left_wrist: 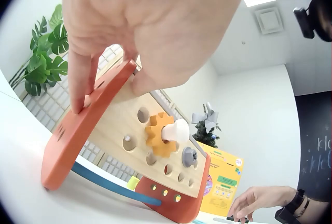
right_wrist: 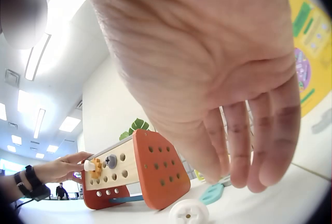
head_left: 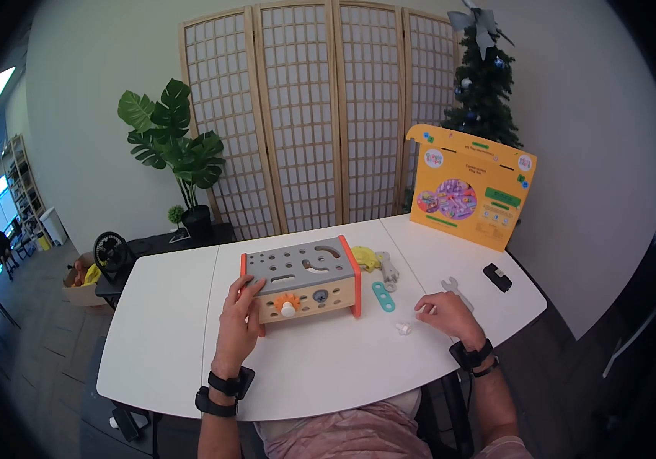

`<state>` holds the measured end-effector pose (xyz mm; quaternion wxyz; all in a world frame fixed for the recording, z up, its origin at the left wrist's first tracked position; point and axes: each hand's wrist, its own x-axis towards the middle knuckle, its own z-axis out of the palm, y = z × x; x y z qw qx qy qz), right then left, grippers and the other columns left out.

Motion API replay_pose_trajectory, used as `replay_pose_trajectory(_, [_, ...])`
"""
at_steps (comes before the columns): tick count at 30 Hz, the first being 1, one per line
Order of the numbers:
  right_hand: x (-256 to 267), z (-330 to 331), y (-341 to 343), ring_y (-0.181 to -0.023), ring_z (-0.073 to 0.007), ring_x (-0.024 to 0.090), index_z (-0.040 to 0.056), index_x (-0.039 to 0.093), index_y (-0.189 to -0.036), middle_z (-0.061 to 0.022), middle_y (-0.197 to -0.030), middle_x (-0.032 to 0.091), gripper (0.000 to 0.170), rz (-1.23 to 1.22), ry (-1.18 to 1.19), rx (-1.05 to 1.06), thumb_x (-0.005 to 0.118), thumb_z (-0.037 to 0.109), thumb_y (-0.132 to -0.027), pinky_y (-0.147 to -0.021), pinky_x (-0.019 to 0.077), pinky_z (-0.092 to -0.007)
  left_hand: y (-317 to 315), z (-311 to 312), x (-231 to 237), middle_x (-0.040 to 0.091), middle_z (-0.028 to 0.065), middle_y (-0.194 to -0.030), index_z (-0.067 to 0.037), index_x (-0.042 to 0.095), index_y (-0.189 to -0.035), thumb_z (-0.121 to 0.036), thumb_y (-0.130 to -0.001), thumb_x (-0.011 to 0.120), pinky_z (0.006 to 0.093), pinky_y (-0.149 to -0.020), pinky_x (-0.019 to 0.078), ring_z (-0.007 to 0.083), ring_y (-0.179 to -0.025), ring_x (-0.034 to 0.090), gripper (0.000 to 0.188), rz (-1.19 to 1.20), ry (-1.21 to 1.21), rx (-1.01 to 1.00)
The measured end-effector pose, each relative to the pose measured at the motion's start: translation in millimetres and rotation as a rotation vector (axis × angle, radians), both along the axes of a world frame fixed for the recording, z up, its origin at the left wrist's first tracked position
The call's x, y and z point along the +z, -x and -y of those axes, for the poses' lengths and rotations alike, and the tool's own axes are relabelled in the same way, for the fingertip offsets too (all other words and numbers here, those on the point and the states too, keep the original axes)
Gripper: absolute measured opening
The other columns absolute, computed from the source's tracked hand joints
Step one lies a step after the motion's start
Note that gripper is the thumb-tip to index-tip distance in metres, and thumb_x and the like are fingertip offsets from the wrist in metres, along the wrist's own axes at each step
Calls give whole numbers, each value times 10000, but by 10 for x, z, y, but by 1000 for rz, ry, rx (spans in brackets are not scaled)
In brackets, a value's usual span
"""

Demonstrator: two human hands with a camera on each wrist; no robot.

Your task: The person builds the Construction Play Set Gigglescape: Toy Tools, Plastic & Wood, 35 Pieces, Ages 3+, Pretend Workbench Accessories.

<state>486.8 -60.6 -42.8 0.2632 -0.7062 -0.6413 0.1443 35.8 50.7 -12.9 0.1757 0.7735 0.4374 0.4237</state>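
A toy workbench [head_left: 297,264] with a grey top, wooden front and red ends stands on the table. My left hand [head_left: 238,325] grips its left end, fingers on the red side panel [left_wrist: 70,130], thumb by the top front edge. On the wooden front are an orange gear [left_wrist: 158,134] with a white screw head [left_wrist: 177,130] and a grey screw [right_wrist: 111,161]. My right hand [head_left: 454,317] hovers low over the table, fingers loosely bent; nothing is plainly visible in them. Beside its fingers lies a white piece [head_left: 403,328], round and slotted in the right wrist view [right_wrist: 189,212].
Right of the workbench lie a teal strip [head_left: 383,297], a yellow piece [head_left: 365,258] and grey pieces [head_left: 389,271]. A grey wrench [head_left: 458,292] and a black object [head_left: 497,277] lie farther right. A yellow box [head_left: 472,187] stands at the back right.
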Motion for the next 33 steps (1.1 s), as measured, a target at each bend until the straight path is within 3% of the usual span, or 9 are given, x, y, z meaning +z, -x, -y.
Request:
replay_pose_trajectory(3, [-39, -7, -4, -843, -302, 785, 76, 819, -1106, -122, -936, 820, 244, -25, 14, 63, 841, 183, -889, -805, 614, -403, 16, -21, -6, 517, 156, -1626, -62, 671, -1489, 6, -1093, 557, 410, -1042, 613, 326, -1167, 750, 418, -8, -12, -18])
replay_pose_trajectory(5, [-41, -1, 18, -850, -316, 780, 59, 771, -1050, -124, -931, 809, 262, -39, 11, 156, 872, 182, -842, -808, 613, -410, 24, -18, -3, 515, 157, -1629, -61, 673, -1488, 5, -1093, 557, 408, -1044, 609, 325, -1168, 750, 417, 3, 2, -26])
replay_pose_trajectory(12, [34, 59, 268, -856, -316, 776, 62, 673, -991, -119, -874, 771, 362, 61, 125, 142, 919, 225, -782, -792, 603, -408, 41, -33, -23, 516, 180, -1631, -36, 593, -1540, -19, -1102, 555, 419, -1067, 591, 354, -1231, 716, 440, -36, -36, -26])
replay_pose_trajectory(18, [-120, -15, 308, -809, -296, 771, 43, 672, -995, -123, -839, 762, 305, -39, 36, 172, 896, 145, -814, -772, 612, -392, 41, -24, -8, 522, 190, -1632, -14, 548, -1561, -50, -1118, 545, 424, -1107, 565, 380, -1334, 653, 445, -25, -36, -29])
replay_pose_trajectory(21, [-99, -37, 315, -792, -252, 774, 27, 711, -1009, -109, -828, 763, 249, -102, 4, 176, 879, 90, -835, -774, 621, -360, 62, -44, -41, 519, 189, -1637, -12, 542, -1563, -49, -1117, 544, 426, -1122, 556, 381, -1358, 638, 447, -43, -55, -26])
replay_pose_trajectory(23, [-11, -50, 310, -803, -158, 773, 0, 769, -1079, -83, -864, 797, 241, -182, -54, 200, 876, 89, -883, -783, 613, -294, 65, -51, -51, 517, 190, -1639, -13, 540, -1566, -48, -1117, 543, 428, -1127, 553, 383, -1369, 632, 450, -54, -65, -23])
replay_pose_trajectory(27, [226, -149, 302, -849, -144, 782, 2, 783, -1150, -77, -917, 815, 233, -223, -155, 231, 854, 82, -943, -800, 623, -295, 58, -47, -51, 519, 194, -1641, -9, 564, -1507, -45, -1112, 550, 426, -1094, 564, 378, -1324, 650, 397, -26, -39, -29])
replay_pose_trajectory(30, [545, -269, 402, -917, -197, 806, -13, 770, -1193, -104, -992, 819, 245, -204, -282, 243, 831, 64, -969, -875, 651, -325, 64, -64, -82, 523, 195, -1641, -11, 577, -1466, -52, -1107, 564, 425, -1075, 566, 374, -1298, 655, 362, -4, -34, -35])
replay_pose_trajectory(33, [762, -460, 531, -1065, -241, 814, -18, 738, -1179, -114, -1118, 821, 241, -304, -429, 340, 828, 70, -974, -1054, 644, -385, 123, -124, -145, 515, 187, -1649, -19, 568, -1464, -53, -1102, 583, 410, -1031, 582, 347, -1272, 662, 363, -58, -102, -37])
